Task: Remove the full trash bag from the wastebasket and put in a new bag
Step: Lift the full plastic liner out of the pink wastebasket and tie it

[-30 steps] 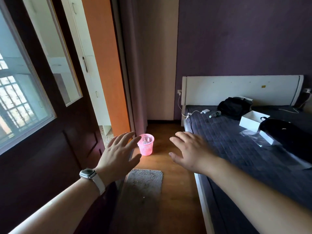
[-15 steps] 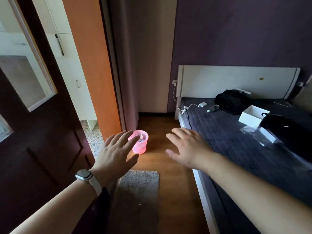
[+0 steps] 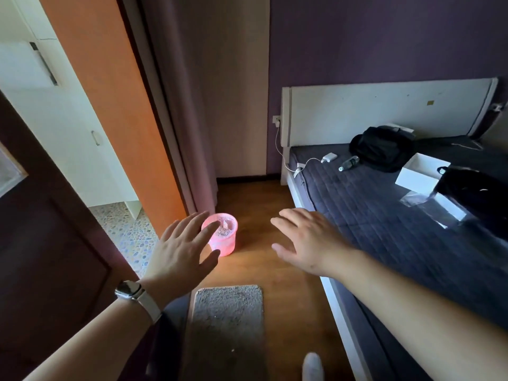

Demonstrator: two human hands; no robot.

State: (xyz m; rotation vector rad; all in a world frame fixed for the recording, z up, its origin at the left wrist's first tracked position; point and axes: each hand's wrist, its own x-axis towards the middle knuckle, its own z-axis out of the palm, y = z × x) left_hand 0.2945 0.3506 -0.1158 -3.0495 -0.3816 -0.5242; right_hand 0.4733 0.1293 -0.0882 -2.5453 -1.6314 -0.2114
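The pink wastebasket (image 3: 226, 242) stands upright on the wooden floor (image 3: 275, 273), close to the foot of a mauve curtain (image 3: 187, 105) and an orange door frame (image 3: 115, 105). It lies at 12 o'clock from a grey rug (image 3: 228, 320). Something pale and crumpled shows inside its rim. Whether a bag lines it cannot be told from here.

Both arms reach forward, palms down. The left hand (image 3: 181, 251), with a watch (image 3: 129, 290) on its wrist, is at 8 o'clock of the wastebasket. Its forefinger crosses the near rim in the picture, but whether it touches the rim is unclear. Its grip is apart: the fingers are spread and straight and hold nothing. The right hand (image 3: 308, 240) hovers at 3 o'clock of the wastebasket, above the floor beside the bed's edge. Its grip is likewise apart, with fingers loosely fanned and nothing in them.

The bed (image 3: 384, 229), with a dark quilted cover and a white headboard (image 3: 384, 111), fills the 3 o'clock side of the room. On it lie a black bag (image 3: 384, 149), a bottle (image 3: 348, 163), a white charger (image 3: 330, 157) with its cable, and an open white box (image 3: 420, 174). A dark door (image 3: 41, 243) stands at 9 o'clock. A foot in a white sock (image 3: 312, 367) shows at 6 o'clock.
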